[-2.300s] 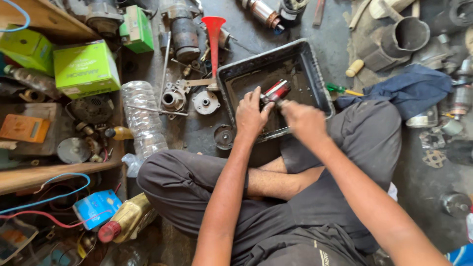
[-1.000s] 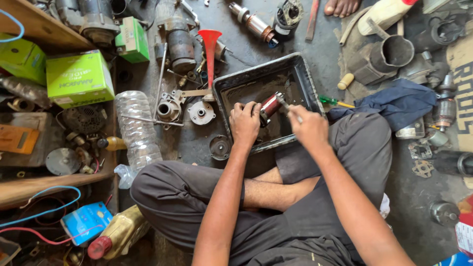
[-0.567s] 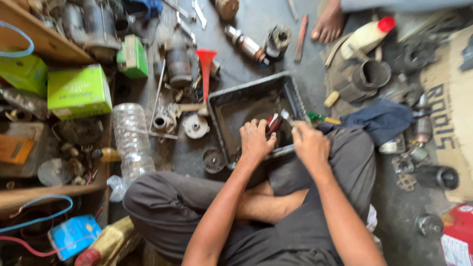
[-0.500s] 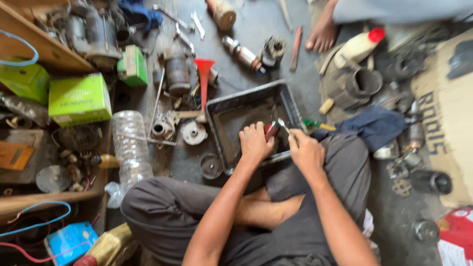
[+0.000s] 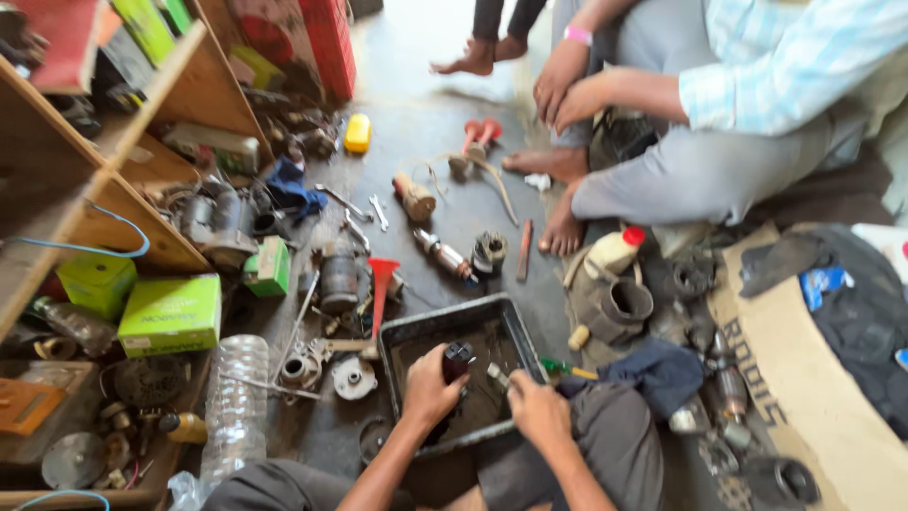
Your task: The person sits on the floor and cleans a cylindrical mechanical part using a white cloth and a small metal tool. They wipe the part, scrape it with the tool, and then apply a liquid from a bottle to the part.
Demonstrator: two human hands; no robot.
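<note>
Gripping a dark cylindrical part (image 5: 458, 360) with a red band, fingers of the left hand (image 5: 427, 386) wrapped around its lower end, held over the near side of a black metal tray (image 5: 402, 334). Pinching a small metal piece (image 5: 497, 376) just right of the cylinder, right hand (image 5: 536, 409) clenched at the tray's near right rim, above a grey trouser knee. Lying left of the tray: a round metal housing (image 5: 355, 377) and a clear ribbed plastic bottle (image 5: 236, 397) on the floor. Standing at the tray's far left corner, a red funnel (image 5: 382, 284). Sitting further left, a green box (image 5: 172, 313) below a wooden shelf (image 5: 113, 180). Resting right of the tray, a blue cloth (image 5: 657, 374) and a white bottle with red cap (image 5: 615, 251). Crouching at the far side, another person, bare foot (image 5: 564, 225) near a small yellow container (image 5: 357, 132) across the floor.
</note>
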